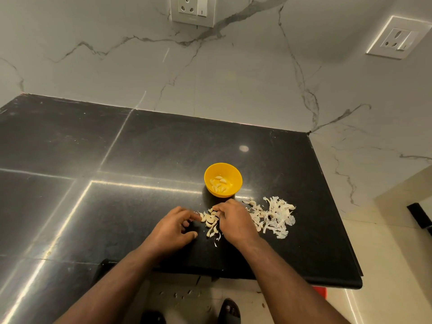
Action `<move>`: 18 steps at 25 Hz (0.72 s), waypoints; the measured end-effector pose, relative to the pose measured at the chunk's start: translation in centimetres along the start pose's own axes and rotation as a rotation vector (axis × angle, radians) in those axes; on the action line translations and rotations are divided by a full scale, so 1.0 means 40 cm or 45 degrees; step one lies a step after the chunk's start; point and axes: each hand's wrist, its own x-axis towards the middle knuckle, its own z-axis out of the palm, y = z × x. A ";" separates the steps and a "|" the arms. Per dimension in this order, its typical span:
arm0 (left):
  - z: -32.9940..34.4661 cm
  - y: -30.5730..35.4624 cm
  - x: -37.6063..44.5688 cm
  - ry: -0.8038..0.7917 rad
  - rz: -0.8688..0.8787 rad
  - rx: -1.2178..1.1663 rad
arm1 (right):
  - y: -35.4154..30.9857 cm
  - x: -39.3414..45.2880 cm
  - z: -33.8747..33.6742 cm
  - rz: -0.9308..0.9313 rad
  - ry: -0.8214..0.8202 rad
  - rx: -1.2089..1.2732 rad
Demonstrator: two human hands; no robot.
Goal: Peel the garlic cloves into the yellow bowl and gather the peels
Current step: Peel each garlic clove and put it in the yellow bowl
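Left hand (174, 226): fingers loosely curled, forefinger stretched to the edge of a small heap of garlic cloves (210, 222); holding nothing that can be seen.

Right hand (233, 220): laid over the right side of the same heap, fingers bent down onto the cloves; whether they pinch one cannot be told.

Garlic cloves, unpeeled: a small cluster on the black tabletop (140, 148), between the two hands, near the front edge.

Peels (275, 217): a loose, pale, papery pile just right of the right hand, spread toward the tabletop's right edge.

Yellow bowl (223, 180): upright, just beyond the hands, apart from them; several peeled cloves (219, 183) lie in its bottom.

Surroundings: white veined marble wall (233, 78) behind, bearing two socket plates (192, 10); a few scraps on the floor (182, 294) below the tabletop's edge.
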 end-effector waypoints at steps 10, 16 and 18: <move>0.030 0.036 0.026 0.246 -0.115 0.068 | 0.004 -0.010 0.002 0.046 -0.026 -0.083; 0.022 0.051 0.026 0.311 -0.117 -0.190 | 0.007 -0.031 -0.033 0.297 -0.065 0.369; 0.027 0.066 0.027 0.257 -0.071 -0.339 | -0.007 -0.044 -0.048 0.343 -0.108 0.603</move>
